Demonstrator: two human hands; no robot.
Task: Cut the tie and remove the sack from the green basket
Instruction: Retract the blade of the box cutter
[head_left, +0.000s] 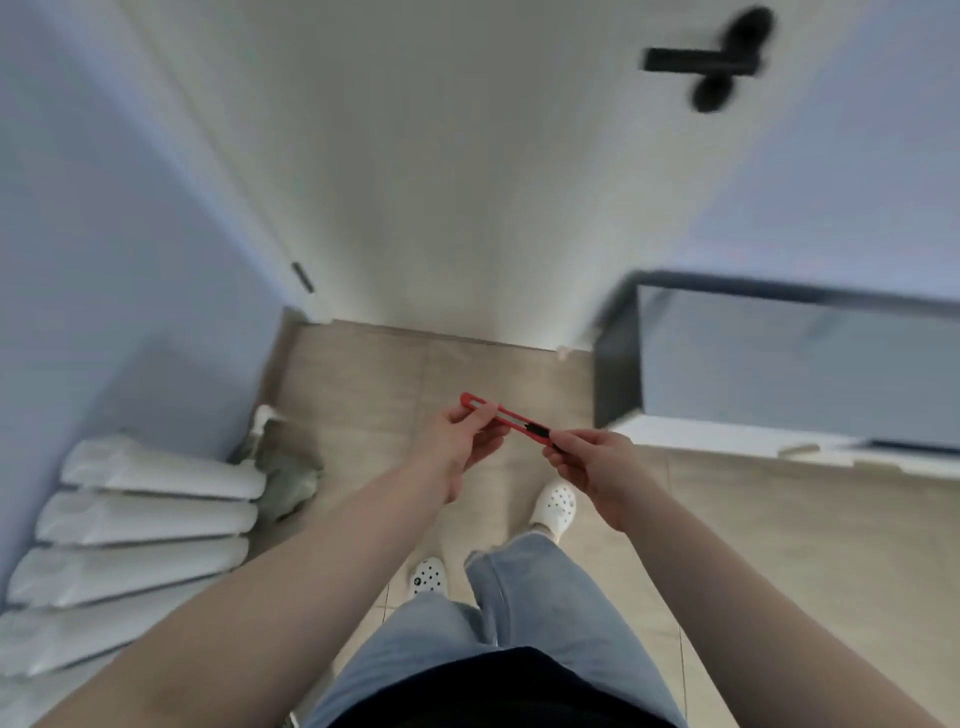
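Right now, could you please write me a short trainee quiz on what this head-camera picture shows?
1. True or false: both hands hold the red box cutter.
2. Which hand is at the cutter's black slider end? A) left hand B) right hand C) neither
3. Fill in: the white rolled bags lie stacked on the person's ___ side.

Key
1. True: one hand is at each end, in front of the white door.
2. B.
3. Left. No green basket or tie can be made out in this blurred frame.
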